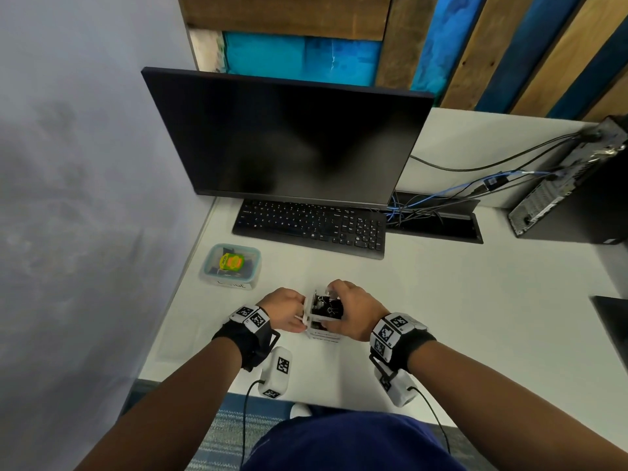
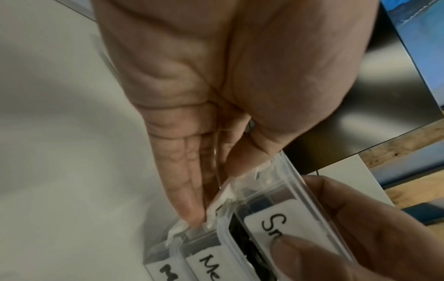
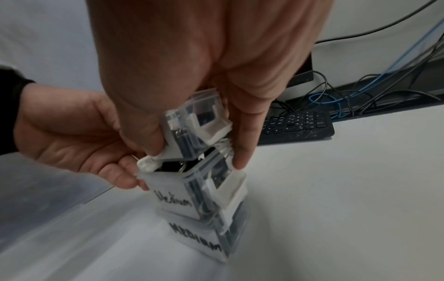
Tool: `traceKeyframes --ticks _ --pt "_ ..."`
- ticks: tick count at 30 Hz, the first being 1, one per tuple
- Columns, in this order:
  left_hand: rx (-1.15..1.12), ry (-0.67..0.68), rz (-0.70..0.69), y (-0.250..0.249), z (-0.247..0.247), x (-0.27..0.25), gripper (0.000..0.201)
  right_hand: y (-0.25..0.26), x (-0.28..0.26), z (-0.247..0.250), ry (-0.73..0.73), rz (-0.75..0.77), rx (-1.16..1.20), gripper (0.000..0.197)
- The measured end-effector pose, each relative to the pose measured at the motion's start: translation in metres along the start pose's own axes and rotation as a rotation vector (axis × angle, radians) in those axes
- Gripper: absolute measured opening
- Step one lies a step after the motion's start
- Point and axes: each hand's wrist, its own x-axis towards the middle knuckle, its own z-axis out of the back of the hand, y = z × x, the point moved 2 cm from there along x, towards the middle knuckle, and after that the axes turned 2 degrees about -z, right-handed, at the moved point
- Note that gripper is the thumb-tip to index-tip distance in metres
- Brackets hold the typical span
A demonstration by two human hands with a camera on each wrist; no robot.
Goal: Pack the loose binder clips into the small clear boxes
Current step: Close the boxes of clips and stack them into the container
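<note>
White desk [image 1: 441,300], dark monitor [image 1: 289,137] and keyboard [image 1: 311,227] behind. Near the front edge stands a stack of small clear boxes [image 3: 197,201] with binder clips [image 1: 326,305] inside — my right hand [image 1: 353,314] grips the top box [image 3: 194,121], my left hand [image 1: 287,314] pinches the white latch [image 3: 147,163] of the one below.

A white desk [image 1: 475,300] carries everything. A black monitor [image 1: 289,137] with a dark screen stands toward the far edge, and a black keyboard [image 1: 311,227] lies just in front of it. Near the left edge sits a clear container with a blue-rimmed lid [image 1: 231,265]; something yellow and orange is inside. At the far right corner stands a black computer tower [image 1: 574,185]. Black and blue cables [image 1: 475,185] run from it to a cable slot [image 1: 438,226] right of the keyboard.
</note>
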Motion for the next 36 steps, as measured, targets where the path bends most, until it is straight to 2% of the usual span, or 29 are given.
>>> traceKeyframes --ticks 3,8,21,28,36 --pt "0.113 0.012 -0.037 0.000 0.002 0.001 0.017 -0.001 0.000 0.003 0.021 0.012 0.021 0.068" --pt "0.216 0.015 -0.050 0.002 0.002 0.001 0.033 -0.001 -0.005 0.002 0.040 0.018 0.014 0.065" --pt "0.092 -0.065 -0.102 0.005 -0.001 0.011 0.017 0.003 -0.007 0.001 0.048 -0.010 -0.029 0.071" --pt "0.007 -0.070 -0.138 -0.003 0.000 0.012 0.029 -0.003 0.016 0.016 0.058 -0.044 0.001 0.064" --pt "0.006 -0.075 -0.209 -0.001 0.005 0.014 0.028 -0.008 0.029 0.021 0.076 -0.091 0.044 0.058"
